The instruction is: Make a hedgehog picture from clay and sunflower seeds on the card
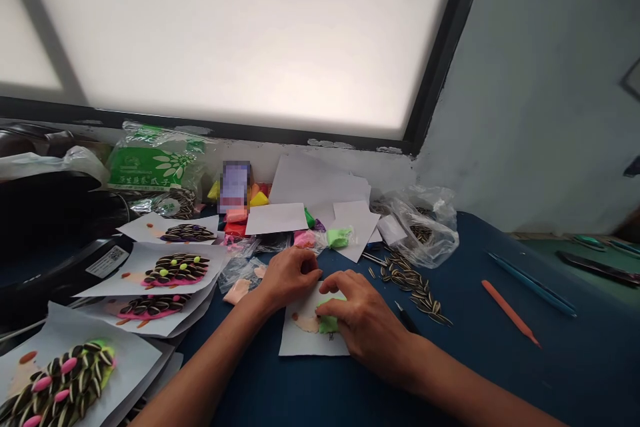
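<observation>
A small sheet of white paper (295, 345) lies on the blue table in front of me. On it are a flat peach-coloured clay shape (306, 323) with a brown spot and a patch of light green clay (329, 324). My left hand (293, 277) is closed at the paper's upper left edge, its fingers curled and partly hidden. Over the green clay, my right hand (367, 320) has its thumb and index finger bent and apart. The thumb tip appears to touch the clay. Part of the clay and the paper's right side are hidden under this hand.
Finished-looking seed-and-clay pictures (175, 270) are stacked at left. Sunflower seeds (413, 283) spill from a clear bag (425, 227). An orange tool (510, 312), a blue pen-like tool (533, 283) and a black pen (407, 317) lie right. Clay packets (239, 290) and papers (320, 183) sit behind.
</observation>
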